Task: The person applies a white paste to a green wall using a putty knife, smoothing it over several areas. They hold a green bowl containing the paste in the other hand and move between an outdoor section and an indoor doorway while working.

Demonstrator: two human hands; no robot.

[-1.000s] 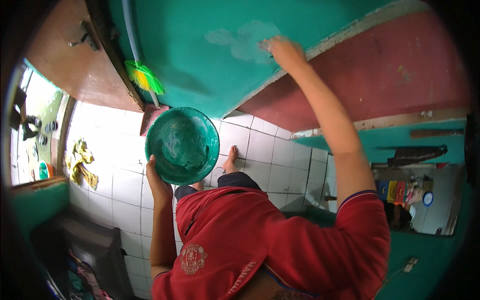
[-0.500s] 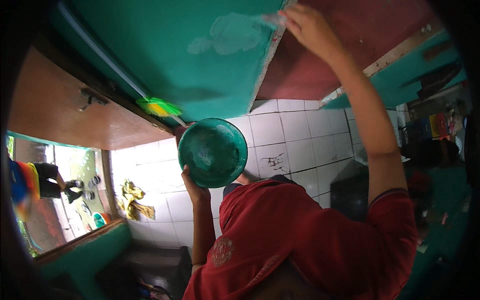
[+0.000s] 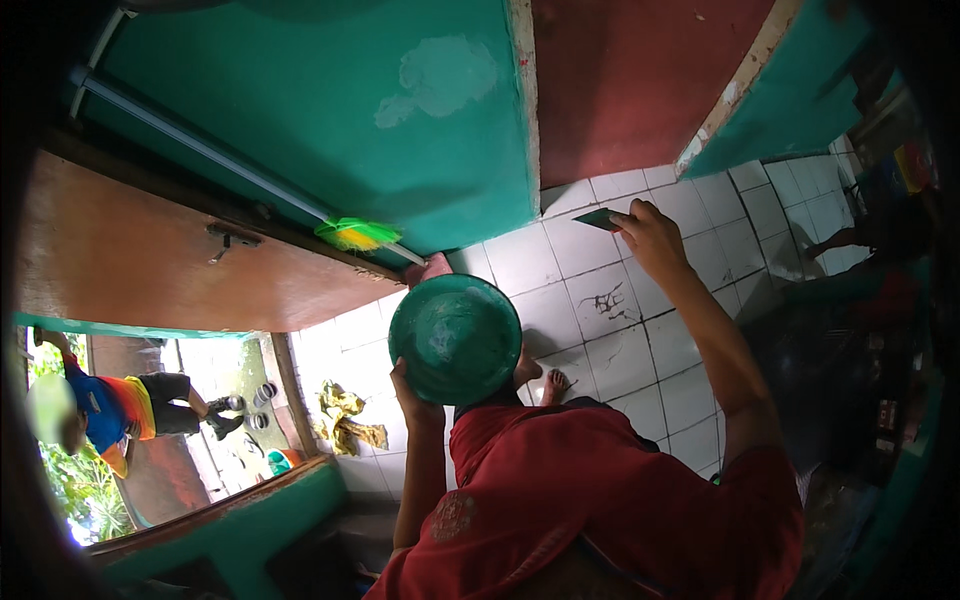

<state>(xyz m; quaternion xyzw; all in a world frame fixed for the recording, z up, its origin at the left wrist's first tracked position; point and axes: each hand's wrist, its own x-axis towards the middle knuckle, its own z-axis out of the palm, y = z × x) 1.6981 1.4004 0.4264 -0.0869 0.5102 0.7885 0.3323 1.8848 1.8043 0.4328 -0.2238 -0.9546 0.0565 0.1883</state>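
My left hand grips the near rim of a round green basin, tilted so that its inside faces me. A pale smear coats the bottom of the basin. Off to the right, my right hand pinches a small flat dark green scraper between thumb and fingers. It is held in front of the tiled floor, apart from the wall. A light, uneven patch of filler-like material shows on the green wall.
A broom with green and yellow bristles leans by the brown door. Beyond the doorway stands another person outside. A yellowish cloth lies on the white tiles. A maroon panel adjoins the green wall.
My right hand has come down and away from the wall with the scraper. The basin sits slightly further right and lower in view. The person outside shows more fully.
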